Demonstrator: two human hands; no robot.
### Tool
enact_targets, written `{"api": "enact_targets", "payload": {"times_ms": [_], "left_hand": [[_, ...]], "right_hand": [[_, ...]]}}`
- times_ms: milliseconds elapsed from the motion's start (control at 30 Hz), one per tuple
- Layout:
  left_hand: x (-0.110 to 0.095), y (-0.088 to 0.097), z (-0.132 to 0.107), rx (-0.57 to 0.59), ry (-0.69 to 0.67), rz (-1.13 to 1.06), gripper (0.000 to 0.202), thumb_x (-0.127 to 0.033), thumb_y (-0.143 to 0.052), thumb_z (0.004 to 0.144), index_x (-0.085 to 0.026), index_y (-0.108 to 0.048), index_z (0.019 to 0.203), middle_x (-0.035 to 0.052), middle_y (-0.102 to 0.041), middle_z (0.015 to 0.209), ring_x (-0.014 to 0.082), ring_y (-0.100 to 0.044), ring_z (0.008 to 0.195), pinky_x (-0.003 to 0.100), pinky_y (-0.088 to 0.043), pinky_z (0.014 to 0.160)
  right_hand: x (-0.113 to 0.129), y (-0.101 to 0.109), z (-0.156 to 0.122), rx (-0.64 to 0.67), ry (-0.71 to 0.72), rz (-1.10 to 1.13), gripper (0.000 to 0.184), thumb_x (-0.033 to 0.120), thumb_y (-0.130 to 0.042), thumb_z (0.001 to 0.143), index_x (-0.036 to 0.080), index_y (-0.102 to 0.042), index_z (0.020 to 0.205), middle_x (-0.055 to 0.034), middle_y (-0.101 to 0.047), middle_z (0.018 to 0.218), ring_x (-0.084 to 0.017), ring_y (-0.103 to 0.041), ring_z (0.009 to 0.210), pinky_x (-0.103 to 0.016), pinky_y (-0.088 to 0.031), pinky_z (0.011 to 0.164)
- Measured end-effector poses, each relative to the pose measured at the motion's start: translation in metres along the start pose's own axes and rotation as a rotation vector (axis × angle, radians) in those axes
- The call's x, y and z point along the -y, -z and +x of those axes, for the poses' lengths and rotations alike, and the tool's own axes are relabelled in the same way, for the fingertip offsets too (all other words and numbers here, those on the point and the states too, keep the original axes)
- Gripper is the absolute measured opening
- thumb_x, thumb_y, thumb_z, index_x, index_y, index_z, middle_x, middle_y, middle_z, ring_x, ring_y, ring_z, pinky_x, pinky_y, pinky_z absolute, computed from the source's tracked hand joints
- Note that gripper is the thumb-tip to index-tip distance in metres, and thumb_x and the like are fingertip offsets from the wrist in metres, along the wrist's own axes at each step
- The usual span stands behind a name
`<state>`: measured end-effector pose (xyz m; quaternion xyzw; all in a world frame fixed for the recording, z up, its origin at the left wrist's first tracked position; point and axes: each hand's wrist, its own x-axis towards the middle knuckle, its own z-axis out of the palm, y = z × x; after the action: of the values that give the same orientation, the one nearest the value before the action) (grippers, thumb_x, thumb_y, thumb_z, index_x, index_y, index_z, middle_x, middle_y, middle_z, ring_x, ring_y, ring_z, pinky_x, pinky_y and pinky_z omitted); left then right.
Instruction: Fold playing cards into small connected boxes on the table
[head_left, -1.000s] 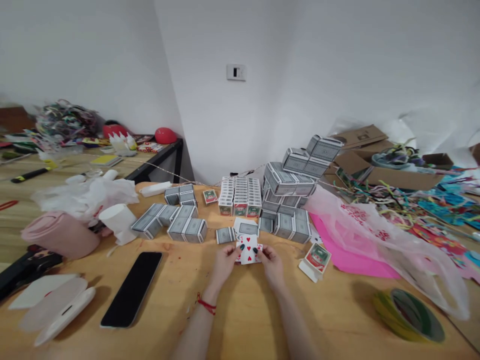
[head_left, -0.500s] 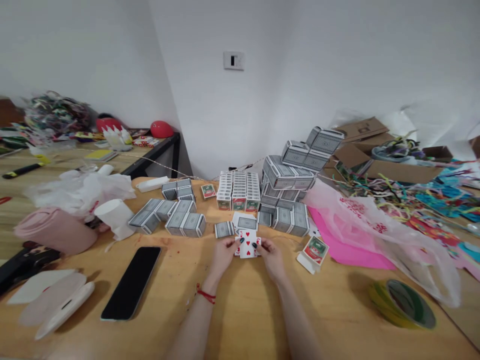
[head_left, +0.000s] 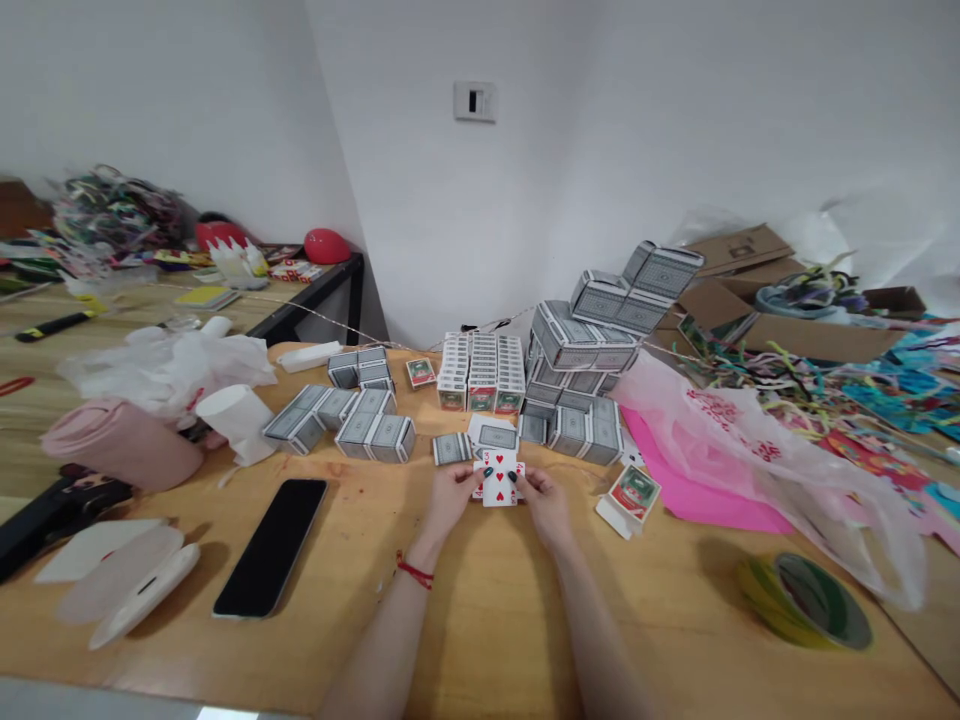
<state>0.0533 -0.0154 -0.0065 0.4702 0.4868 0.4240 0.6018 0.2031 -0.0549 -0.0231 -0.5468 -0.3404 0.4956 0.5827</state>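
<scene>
My left hand and my right hand meet over the middle of the wooden table, both pinching a small fan of playing cards with red hearts face up. A red thread circles my left wrist. Just beyond the cards lie a face-down card and a loose grey deck. An open card box with a red and green front lies to the right of my right hand.
Grey card cartons and stacked packs crowd the far side, with a taller pile at right. A black phone lies at left, a pink plastic bag and tape roll at right. White cup, pink roll.
The hands keep the same hold on the cards. The view has tilted down and shifted a little, so everything sits slightly higher in the picture.
</scene>
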Motion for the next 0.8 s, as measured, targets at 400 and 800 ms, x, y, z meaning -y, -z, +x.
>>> {"api": "enact_targets", "payload": {"times_ms": [400,800], "left_hand": [[-0.0078,-0.0009,-0.0011,0.015,0.037,-0.023,0.032,-0.043,-0.072,0.055,-0.014,-0.072,0.069,0.0032,-0.069,0.065,0.0135,-0.057,0.053,0.023,-0.046,0.05],[-0.004,0.0,0.0018,0.008,0.04,-0.016,0.031,-0.041,-0.072,0.056,-0.014,-0.072,0.07,0.0021,-0.069,0.063,0.0134,-0.057,0.052,0.023,-0.046,0.049]], "right_hand": [[-0.0016,0.0006,0.0017,-0.003,-0.021,0.009,0.042,0.049,-0.07,0.058,0.017,-0.065,0.086,-0.0061,-0.071,0.079,-0.02,-0.063,0.065,-0.029,-0.049,0.056],[-0.0006,0.001,0.0012,0.013,-0.017,0.035,0.041,0.048,-0.07,0.058,0.018,-0.065,0.086,-0.0051,-0.071,0.081,-0.02,-0.064,0.065,-0.029,-0.049,0.057]]}}
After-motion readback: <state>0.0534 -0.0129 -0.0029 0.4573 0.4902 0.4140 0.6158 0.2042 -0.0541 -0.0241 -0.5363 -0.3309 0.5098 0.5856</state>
